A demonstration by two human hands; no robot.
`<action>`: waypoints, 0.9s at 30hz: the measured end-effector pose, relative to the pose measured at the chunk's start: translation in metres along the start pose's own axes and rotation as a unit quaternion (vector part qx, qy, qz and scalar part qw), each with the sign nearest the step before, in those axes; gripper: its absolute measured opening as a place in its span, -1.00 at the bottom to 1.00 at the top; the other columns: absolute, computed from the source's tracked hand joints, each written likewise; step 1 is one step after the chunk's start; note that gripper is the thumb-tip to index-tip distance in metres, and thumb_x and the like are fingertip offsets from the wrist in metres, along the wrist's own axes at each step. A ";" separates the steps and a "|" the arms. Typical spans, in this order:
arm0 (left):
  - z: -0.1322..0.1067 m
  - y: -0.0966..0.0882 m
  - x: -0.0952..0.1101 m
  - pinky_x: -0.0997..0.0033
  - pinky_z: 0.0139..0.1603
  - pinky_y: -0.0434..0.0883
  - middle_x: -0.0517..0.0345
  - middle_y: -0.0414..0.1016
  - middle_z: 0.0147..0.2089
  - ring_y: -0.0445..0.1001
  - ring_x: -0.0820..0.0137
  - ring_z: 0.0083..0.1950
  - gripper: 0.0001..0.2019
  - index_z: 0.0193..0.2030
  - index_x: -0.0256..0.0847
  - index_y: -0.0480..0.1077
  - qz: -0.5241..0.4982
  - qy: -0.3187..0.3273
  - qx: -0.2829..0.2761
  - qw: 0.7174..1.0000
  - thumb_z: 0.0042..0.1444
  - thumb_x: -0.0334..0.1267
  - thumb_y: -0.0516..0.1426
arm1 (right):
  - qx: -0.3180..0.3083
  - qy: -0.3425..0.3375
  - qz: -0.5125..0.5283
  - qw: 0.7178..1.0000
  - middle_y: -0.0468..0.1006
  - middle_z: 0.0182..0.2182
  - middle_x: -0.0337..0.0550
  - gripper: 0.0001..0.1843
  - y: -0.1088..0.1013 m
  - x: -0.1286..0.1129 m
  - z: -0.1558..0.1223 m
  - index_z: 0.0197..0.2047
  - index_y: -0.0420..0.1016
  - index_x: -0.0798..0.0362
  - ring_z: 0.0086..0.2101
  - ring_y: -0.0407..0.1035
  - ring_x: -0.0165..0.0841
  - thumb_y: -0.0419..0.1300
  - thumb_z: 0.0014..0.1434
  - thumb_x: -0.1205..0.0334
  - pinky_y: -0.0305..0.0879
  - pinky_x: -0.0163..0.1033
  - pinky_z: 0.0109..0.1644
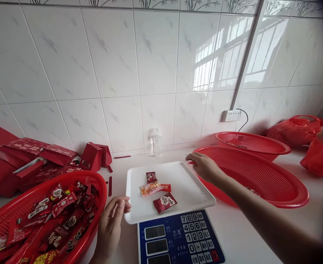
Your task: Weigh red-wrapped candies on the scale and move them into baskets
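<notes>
A white weighing tray (194, 187) sits on a blue digital scale (175, 234) in front of me. On it lie a dark red wrapped sweet (165, 202), a smaller dark red packet (151, 177), an orange-pink wrapped sweet (150, 189) and a bright red packet (166, 187) partly under it. My left hand (110, 222) is beside the tray's left edge, fingers loosely curled against the thumb, with nothing visible in it. Over the tray's far right edge, my right hand (205, 167) reaches across with its fingertips pinched; what they hold, if anything, is too small to tell.
At left, a red basket (102, 198) holds many wrapped sweets, with folded red boxes (35, 157) behind it. Two red baskets, one large (290, 190) and one farther back (282, 148), stand at right. A clear bottle (158, 143) is by the wall; red bags (296, 130) lie far right.
</notes>
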State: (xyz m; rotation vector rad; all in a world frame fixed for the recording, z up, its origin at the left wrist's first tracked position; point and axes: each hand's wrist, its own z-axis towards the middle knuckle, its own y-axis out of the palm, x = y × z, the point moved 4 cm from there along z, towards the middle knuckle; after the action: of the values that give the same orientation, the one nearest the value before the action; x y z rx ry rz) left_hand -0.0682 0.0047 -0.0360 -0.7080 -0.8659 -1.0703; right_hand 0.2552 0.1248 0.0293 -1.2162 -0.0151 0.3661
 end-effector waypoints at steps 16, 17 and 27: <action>-0.001 -0.003 0.000 0.40 -0.33 0.51 0.11 0.48 -0.44 0.49 0.30 -0.36 -0.60 -0.35 -0.20 0.48 -0.001 -0.014 0.021 1.000 0.18 0.12 0.08 | -0.288 -0.189 0.187 0.920 -0.31 0.41 -0.01 -0.09 0.026 -0.094 -0.044 0.42 -0.07 -0.15 0.34 -0.50 0.06 0.15 0.15 -0.30 -0.25 0.36 0.30; -0.001 -0.003 0.001 0.39 -0.33 0.51 0.10 0.48 -0.44 0.49 0.30 -0.36 -0.59 -0.35 -0.20 0.48 0.001 -0.012 0.021 1.000 0.18 0.13 0.08 | -0.299 -0.210 0.188 0.912 -0.34 0.41 0.00 -0.05 0.031 -0.106 -0.043 0.43 -0.09 -0.13 0.34 -0.52 0.07 0.16 0.13 -0.33 -0.34 0.38 0.30; -0.003 -0.003 0.005 0.42 -0.36 0.49 0.10 0.48 -0.47 0.46 0.32 -0.38 -0.57 -0.36 -0.19 0.50 0.000 0.004 0.027 1.000 0.19 0.14 0.06 | -0.175 -0.288 0.116 0.934 0.30 0.20 0.00 -0.50 0.067 -0.132 -0.004 0.17 0.41 -0.09 0.26 0.03 -0.09 0.20 0.22 -0.08 0.01 0.09 0.28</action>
State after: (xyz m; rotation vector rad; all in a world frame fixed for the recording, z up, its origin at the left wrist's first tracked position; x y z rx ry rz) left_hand -0.0688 -0.0008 -0.0329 -0.6581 -0.8838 -1.0458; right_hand 0.1136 0.1033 -0.0099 -1.4263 -0.4647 0.9513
